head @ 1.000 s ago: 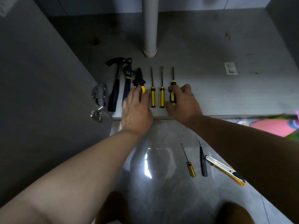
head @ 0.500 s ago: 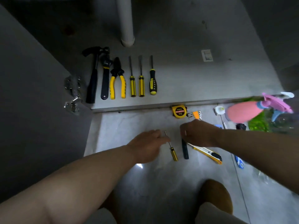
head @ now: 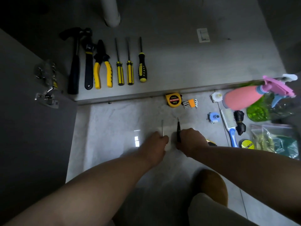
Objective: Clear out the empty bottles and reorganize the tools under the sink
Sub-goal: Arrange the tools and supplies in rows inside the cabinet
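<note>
On the cabinet floor (head: 187, 66) a row lies side by side: hammer (head: 74, 67), black wrench (head: 88, 66), yellow pliers (head: 102, 67) and three yellow-black screwdrivers (head: 129, 72). On the tiled floor in front, my left hand (head: 156, 144) grips a small screwdriver (head: 162, 128) whose thin shaft sticks out forward. My right hand (head: 190, 141) grips a slim black tool (head: 178, 129), its tip pointing forward. A yellow utility knife (head: 211, 143) is mostly hidden behind my right wrist. Empty spray bottles, pink (head: 241, 98) and green (head: 260, 110), lie at the right.
A yellow tape measure (head: 173, 100) and orange hex keys (head: 190, 103) lie by the cabinet edge. A brush (head: 229, 126), blue part (head: 213, 117), tape roll (head: 246, 144) and plastic bags (head: 275, 139) crowd the right. The open door with its hinge (head: 47, 97) stands left; a drain pipe (head: 110, 12) stands at the back.
Both hands pulled back from the tool row in the cabinet to the floor. The left closed round the small screwdriver, the right round the black tool; both tools now lifted.
</note>
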